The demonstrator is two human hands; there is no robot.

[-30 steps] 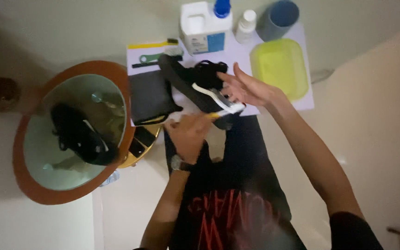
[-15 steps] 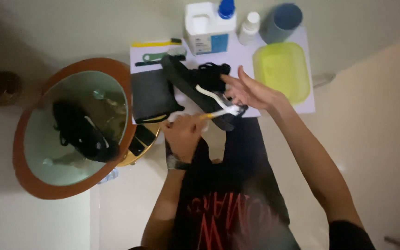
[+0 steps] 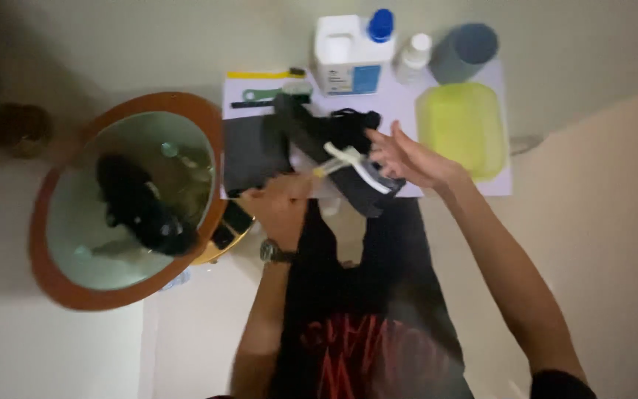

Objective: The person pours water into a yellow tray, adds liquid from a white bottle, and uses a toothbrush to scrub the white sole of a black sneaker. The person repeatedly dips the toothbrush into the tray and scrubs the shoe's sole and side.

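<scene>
My right hand [image 3: 407, 159] holds a black shoe [image 3: 311, 137] with a white sole stripe, tilted over a white sheet [image 3: 500, 185]. My left hand [image 3: 282, 203], with a watch on its wrist, grips a yellow-handled brush [image 3: 337, 159]. The brush's white head rests against the side of the shoe, close to my right fingers. Both hands are above my lap in dark clothes.
An orange-rimmed basin [image 3: 60, 284] of water at left holds another black shoe [image 3: 138, 210]. On the sheet are a black cloth [image 3: 249, 151], a green tool [image 3: 260, 94], a white jug with blue cap [image 3: 352, 52], a small white bottle [image 3: 413, 55], a grey cup [image 3: 465, 52] and a yellow-green box [image 3: 459, 125].
The brush has shifted slightly along the shoe's side. Both hands keep their hold, and the view has drifted a little.
</scene>
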